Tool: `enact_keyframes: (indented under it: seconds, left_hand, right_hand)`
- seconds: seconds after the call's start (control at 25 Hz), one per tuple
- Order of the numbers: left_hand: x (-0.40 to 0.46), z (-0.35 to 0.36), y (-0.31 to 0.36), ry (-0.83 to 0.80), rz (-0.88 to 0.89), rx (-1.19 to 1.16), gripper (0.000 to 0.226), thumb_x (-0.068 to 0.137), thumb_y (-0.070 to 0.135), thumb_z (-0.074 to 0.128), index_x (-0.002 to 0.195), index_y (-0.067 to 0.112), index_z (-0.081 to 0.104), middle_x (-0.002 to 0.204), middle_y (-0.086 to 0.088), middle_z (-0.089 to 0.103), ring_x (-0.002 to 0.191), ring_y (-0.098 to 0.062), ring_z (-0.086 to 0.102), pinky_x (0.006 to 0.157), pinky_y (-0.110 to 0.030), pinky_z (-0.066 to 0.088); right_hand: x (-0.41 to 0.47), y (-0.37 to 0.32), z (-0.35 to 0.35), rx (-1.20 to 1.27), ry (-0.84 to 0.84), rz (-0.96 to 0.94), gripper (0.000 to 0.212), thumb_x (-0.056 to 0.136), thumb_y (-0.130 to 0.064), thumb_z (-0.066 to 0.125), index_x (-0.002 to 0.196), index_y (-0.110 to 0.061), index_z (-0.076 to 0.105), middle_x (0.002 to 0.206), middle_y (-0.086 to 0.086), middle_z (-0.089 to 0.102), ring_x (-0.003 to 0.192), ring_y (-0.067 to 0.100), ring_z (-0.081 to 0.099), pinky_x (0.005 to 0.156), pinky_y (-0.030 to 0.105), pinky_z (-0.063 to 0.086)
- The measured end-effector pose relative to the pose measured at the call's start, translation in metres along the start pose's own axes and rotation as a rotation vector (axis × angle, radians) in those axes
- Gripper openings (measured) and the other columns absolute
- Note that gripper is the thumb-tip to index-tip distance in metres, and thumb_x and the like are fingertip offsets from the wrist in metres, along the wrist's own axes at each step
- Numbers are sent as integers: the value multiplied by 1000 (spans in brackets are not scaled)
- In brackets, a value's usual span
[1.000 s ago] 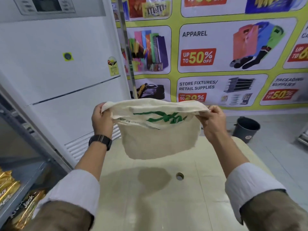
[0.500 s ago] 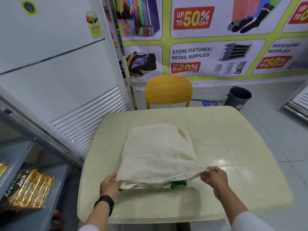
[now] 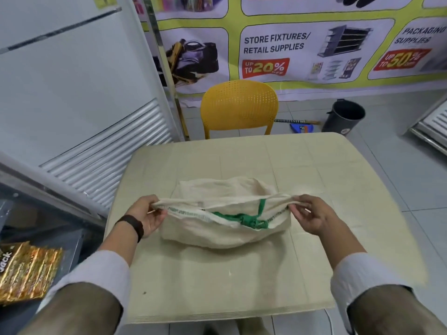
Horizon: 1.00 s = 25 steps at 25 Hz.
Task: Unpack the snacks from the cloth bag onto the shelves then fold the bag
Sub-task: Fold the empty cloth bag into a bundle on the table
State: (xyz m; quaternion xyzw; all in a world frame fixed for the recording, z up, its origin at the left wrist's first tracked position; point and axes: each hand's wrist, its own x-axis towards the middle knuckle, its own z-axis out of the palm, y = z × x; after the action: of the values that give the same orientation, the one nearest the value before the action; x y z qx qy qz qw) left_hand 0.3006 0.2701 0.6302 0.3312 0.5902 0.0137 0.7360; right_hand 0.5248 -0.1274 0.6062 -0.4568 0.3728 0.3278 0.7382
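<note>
Beige table point(image 3: 338, 189), both hands pinching cloth bag point(image 3: 225, 235) corners mid-table

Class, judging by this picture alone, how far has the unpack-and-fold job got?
Done, it seems: the cloth bag looks limp and empty, and gold snack packets lie on the shelf at left. In hand: left hand and right hand pinch opposite ends of the bag's top edge above the table. Left: finishing the fold.

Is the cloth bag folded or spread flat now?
Partly folded: both hands, left hand and right hand, hold the cloth bag doubled over on the table.
</note>
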Motion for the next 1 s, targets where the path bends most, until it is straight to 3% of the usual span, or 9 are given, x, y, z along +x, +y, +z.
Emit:
enact_keyframes:
  seconds: [0.16,0.32,0.44,0.52,0.56,0.64,0.76,0.88,1.0]
  left_hand:
    - [58,38,32,4,-48,-208,12,91,6,60,82,0,58,83,-13,67,59,-23,73,50,-31,61]
    - [108,50,30,43,-33,-318,28,93,9,64,118,1,56,123,-19,61,96,-29,66,96,-40,56]
    - [127,41,-5,353,164,391,53,88,20,70,139,11,56,138,-21,60,101,-32,64,95,-41,51]
    - [125,31,-38,482,222,875,71,82,42,76,144,19,51,144,-18,54,122,-39,56,105,-44,45]
    - [123,28,-51,488,209,932,74,80,47,77,143,20,50,142,-18,52,126,-41,53,107,-46,43]
    - [118,30,-65,426,213,815,58,82,38,77,132,18,57,131,-16,62,115,-38,60,100,-46,49]
    - [102,41,-56,357,320,578,16,82,19,73,98,19,69,107,-10,74,90,-31,69,80,-39,56]
    - [78,46,-26,356,425,228,13,73,12,73,82,22,72,84,0,74,71,-21,69,59,-30,57]
    - [75,34,-6,395,294,-39,11,77,2,70,81,11,68,79,-8,68,63,-25,62,51,-28,53]
  right_hand:
    - [63,-26,44,33,2,28,7,91,-3,71,86,0,66,92,10,65,87,19,66,55,32,64]
    - [113,-22,54,-13,102,-38,13,93,-7,70,104,-2,66,102,13,64,94,25,66,64,36,65]
    - [130,9,27,-638,383,-354,34,84,-32,78,111,-13,69,106,13,71,87,29,67,75,41,56]
    - [130,33,10,-1004,422,-507,55,80,-52,76,123,-17,66,114,9,70,103,29,66,86,35,46]
    - [128,42,5,-1066,406,-512,63,79,-57,75,128,-18,63,117,7,68,108,29,65,87,34,44]
    - [127,54,1,-1066,355,-483,66,77,-56,78,130,-20,61,117,5,68,108,28,65,88,35,45]
    - [121,65,8,-1066,302,-454,44,79,-43,80,116,-23,66,107,4,73,97,28,67,85,38,51]
    - [112,66,21,-791,228,-397,11,75,-24,80,83,-18,75,90,7,77,86,31,70,78,43,57]
    - [101,56,29,-568,267,-347,5,73,-13,80,74,-16,75,87,11,76,85,33,71,82,46,60]
